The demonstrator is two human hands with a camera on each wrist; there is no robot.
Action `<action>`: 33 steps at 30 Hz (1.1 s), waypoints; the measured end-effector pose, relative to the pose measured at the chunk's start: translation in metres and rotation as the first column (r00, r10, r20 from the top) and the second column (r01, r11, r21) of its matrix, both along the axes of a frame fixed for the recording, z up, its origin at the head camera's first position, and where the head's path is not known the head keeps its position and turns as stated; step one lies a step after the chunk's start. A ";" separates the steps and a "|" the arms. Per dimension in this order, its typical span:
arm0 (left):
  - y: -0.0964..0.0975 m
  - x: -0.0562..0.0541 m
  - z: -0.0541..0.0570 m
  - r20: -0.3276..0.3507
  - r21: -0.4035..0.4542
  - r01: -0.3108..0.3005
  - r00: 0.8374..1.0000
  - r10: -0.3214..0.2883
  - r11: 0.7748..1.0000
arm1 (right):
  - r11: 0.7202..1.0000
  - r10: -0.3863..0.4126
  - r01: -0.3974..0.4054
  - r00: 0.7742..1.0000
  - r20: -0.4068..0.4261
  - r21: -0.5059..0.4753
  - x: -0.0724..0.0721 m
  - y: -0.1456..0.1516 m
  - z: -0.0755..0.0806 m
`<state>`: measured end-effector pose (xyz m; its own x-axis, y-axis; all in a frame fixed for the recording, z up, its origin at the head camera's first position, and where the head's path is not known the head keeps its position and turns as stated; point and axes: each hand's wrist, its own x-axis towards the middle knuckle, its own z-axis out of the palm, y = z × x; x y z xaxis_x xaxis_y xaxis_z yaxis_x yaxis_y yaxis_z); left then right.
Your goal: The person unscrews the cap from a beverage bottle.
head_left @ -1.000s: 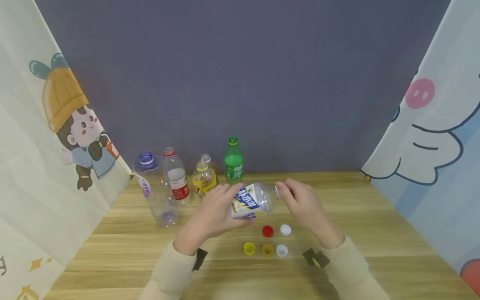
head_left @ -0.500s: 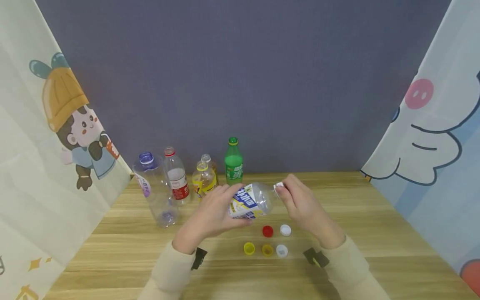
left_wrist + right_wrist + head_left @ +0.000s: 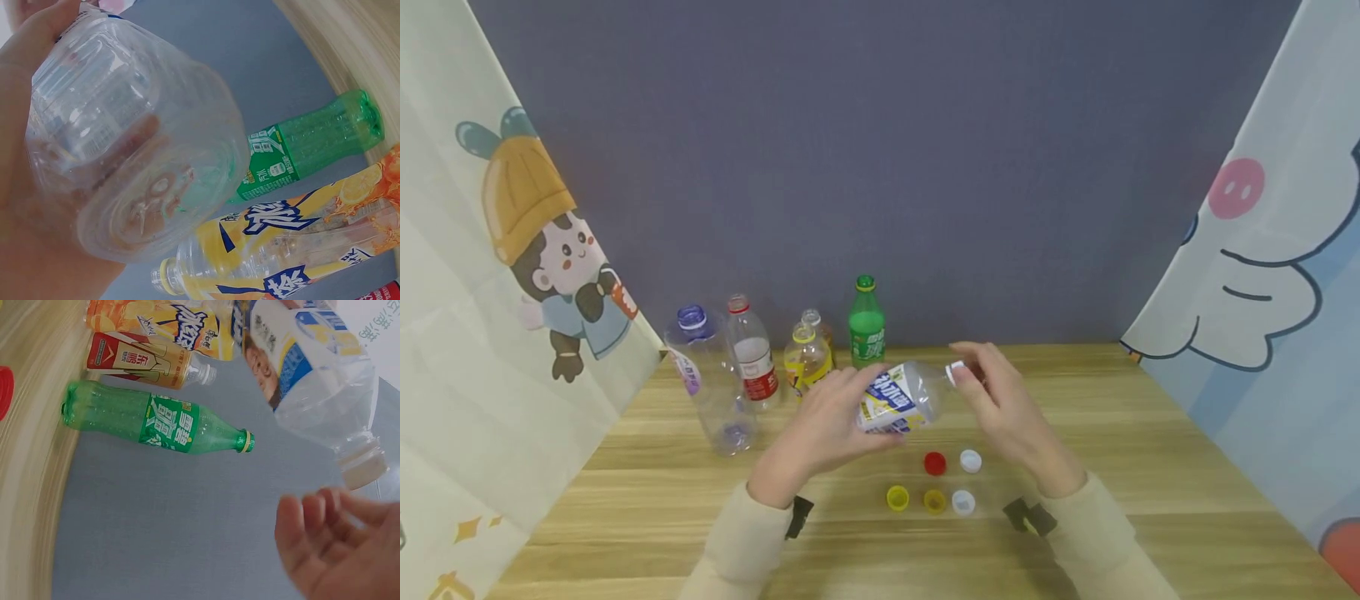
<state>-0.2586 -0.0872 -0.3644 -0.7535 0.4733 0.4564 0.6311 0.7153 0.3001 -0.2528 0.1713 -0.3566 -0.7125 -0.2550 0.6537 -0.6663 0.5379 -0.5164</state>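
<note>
A clear plastic bottle (image 3: 898, 400) with a blue, white and yellow label is tilted above the table, its neck toward the right. My left hand (image 3: 831, 412) grips it round the body; the bottle's ribbed base (image 3: 150, 206) faces the left wrist camera. A white cap (image 3: 955, 373) sits on the mouth, also seen as the cap (image 3: 364, 467) in the right wrist view. My right hand (image 3: 1003, 408) is at the cap, thumb beside it and fingers loosened. In the right wrist view its fingertips (image 3: 290, 512) are apart from the cap.
Several uncapped bottles stand at the back left: a large clear one (image 3: 715, 392), one with a red label (image 3: 756, 358), a yellow-labelled one (image 3: 808, 362) and a green one (image 3: 867, 325). Several loose caps lie in front, among them a red cap (image 3: 935, 463) and a yellow cap (image 3: 898, 498).
My right hand's fingers have loosened and spread from their grasp on the white cap. The cap stays on the bottle's mouth. My left hand and the bottle have barely moved.
</note>
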 end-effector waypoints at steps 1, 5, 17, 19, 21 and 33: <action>0.000 0.000 0.000 -0.006 -0.005 -0.003 1.000 0.003 1.000 | 0.999 -0.026 0.027 0.999 0.038 -0.029 0.001 0.000 0.001; 0.001 -0.001 -0.002 -0.035 -0.033 -0.016 0.999 0.015 0.999 | 0.983 -0.162 0.173 0.975 0.154 -0.057 0.004 0.000 0.004; -0.002 -0.004 -0.004 -0.074 -0.035 -0.011 0.997 0.009 0.999 | 1.000 -0.029 0.027 0.979 0.199 0.014 0.004 0.000 0.008; -0.002 -0.004 -0.004 -0.068 -0.036 -0.013 0.998 0.010 0.999 | 1.000 0.002 0.000 0.975 0.222 -0.011 0.005 0.000 0.009; -0.001 -0.004 -0.004 -0.065 -0.037 -0.014 0.998 0.012 0.999 | 1.000 -0.011 0.017 0.973 0.229 -0.023 0.006 -0.001 0.010; -0.001 -0.003 -0.004 -0.081 -0.044 -0.020 0.997 0.016 0.999 | 0.988 -0.153 0.143 0.958 0.241 0.058 0.004 0.000 0.010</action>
<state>-0.2619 -0.0879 -0.3683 -0.7237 0.4815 0.4944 0.6389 0.7383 0.2161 -0.2484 0.1710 -0.3465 -0.8806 -0.1565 0.4472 -0.4342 0.6443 -0.6295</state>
